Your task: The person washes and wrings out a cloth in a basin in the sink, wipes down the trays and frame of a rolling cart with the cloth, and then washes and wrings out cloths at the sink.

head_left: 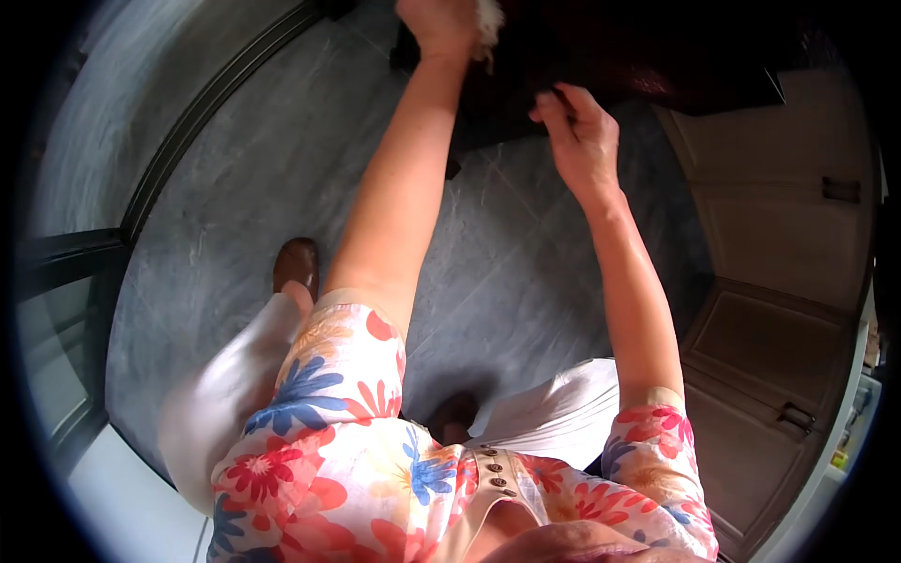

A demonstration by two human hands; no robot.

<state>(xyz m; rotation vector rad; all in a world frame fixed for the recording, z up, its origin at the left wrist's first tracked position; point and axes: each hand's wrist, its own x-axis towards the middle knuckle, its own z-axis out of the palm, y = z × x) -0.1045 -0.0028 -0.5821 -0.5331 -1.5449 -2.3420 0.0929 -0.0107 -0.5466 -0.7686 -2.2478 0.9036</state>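
At the top of the view my left hand [439, 26] is closed on a whitish, frayed-looking cloth [488, 26]. The hand is partly cut off by the frame's edge. Lower and to the right, my right hand [584, 136] has its fingers curled into a pinch. Something dark lies at its fingertips, too shadowed to make out. Both hands are beside a dark, glossy piece of furniture [648, 56], whose details are lost in shadow.
Grey tiled floor [497, 225] lies below my arms. On the right stand wooden cabinets [770, 347] with dark handles. A dark-framed sliding door [113, 249] is at left. My brown shoe [297, 263] shows on the floor. The furniture has a sharp corner [777, 89].
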